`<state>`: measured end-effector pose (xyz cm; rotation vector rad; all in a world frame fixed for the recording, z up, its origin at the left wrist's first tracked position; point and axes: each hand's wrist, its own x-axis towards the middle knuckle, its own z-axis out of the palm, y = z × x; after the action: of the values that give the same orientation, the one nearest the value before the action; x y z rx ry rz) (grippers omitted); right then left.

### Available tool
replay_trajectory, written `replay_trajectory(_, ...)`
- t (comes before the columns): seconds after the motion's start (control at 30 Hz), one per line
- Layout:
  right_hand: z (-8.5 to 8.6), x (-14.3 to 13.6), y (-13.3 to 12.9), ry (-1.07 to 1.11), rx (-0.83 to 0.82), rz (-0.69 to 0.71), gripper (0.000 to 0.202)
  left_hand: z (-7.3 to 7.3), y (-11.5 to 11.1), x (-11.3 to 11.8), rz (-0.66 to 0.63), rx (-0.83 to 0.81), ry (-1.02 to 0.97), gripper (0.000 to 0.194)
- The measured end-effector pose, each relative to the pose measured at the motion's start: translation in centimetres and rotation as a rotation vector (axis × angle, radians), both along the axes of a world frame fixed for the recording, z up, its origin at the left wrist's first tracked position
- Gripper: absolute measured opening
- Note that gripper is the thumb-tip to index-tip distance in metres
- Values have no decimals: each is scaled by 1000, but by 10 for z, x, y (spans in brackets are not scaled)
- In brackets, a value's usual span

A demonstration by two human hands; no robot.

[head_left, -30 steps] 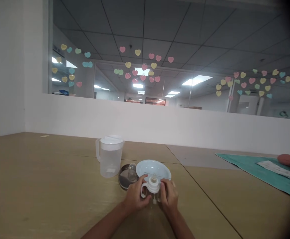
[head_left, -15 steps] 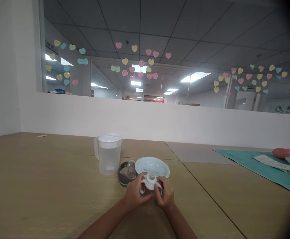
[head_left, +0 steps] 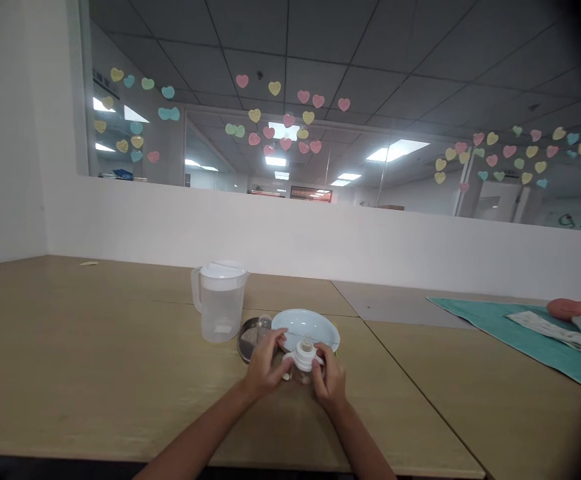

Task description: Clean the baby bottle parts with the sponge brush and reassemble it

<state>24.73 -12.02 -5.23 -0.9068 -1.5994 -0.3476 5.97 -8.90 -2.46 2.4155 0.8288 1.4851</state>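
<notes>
Your right hand (head_left: 334, 385) grips the bottle (head_left: 304, 357) at its white collar and right-hand handle, thumb against the near side. Your left hand (head_left: 261, 368) is open: its fingers have just lifted off the collar area and spread, leaving the thumb beside the left handle; whether the thumb makes contact cannot be told. The hold therefore appears to depend mainly on the right hand. The bottle is near the front of the bench (head_left: 95, 373), teat upward, in front of the pale blue bowl (head_left: 300, 321); whether its base bears on the surface is hidden. Beyond the left hand, the round metal dish (head_left: 241, 343) carries a clear cover (head_left: 265, 323). The lidded pitcher (head_left: 220, 308) stands upright, farther back and left. At far right, the teal cloth (head_left: 475, 317) carries patterned fabric (head_left: 545, 332) and an orange-red item (head_left: 568, 308).
</notes>
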Motion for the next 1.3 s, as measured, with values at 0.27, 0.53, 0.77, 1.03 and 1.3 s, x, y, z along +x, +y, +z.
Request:
replay_trajectory(0.27,-1,1,0,11,-1,34,26,15,75,-22,366,-83,75,35)
replay_trajectory(0.53,1,-2,-1,5,8,16,26,-6,71,-25,413,-77,311,27)
replay_trajectory(0.77,3,-3,-2,4,-12,7,27,29,49,-22,555,128,-109,20)
replay_trajectory(1.03,2,-4,1,-16,-5,-15,28,21,6,13,107,752,-16,25)
replay_trajectory(1.3,3,-4,0,-23,-11,-27,29,12,-6,29,122,606,-75,25)
